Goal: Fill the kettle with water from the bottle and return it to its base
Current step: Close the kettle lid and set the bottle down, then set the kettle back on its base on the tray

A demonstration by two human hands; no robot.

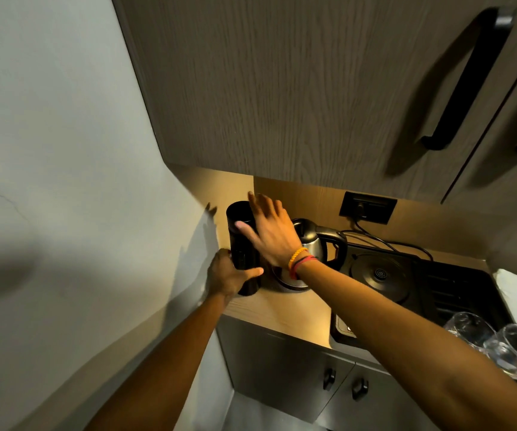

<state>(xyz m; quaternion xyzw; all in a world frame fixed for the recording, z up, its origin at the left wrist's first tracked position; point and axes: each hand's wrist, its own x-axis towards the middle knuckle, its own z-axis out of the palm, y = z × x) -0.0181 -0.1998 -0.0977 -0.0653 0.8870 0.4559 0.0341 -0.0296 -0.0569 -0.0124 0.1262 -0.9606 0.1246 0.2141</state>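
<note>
Under dark wood cabinets, the counter [282, 309] carries an upright black bottle [242, 234] just left of the steel kettle [311, 241] on its base [291, 283]. Left hand [227, 275] grasps the bottle low; right hand [269, 231], fingers spread, reaches across its top.

Wooden counter [277, 309], bottle [243, 244], kettle base [291, 283], cooktop [406, 281]

A small kitchenette, like one in a hotel room or compact flat: wood-grain wall cupboards [282, 88] with black handles [465, 82] hang over a narrow wooden desk [282, 309] carrying a steel kettle [311, 241], a black hob [381, 275], drinking glasses [493, 343] and a wall socket [367, 207].
</note>
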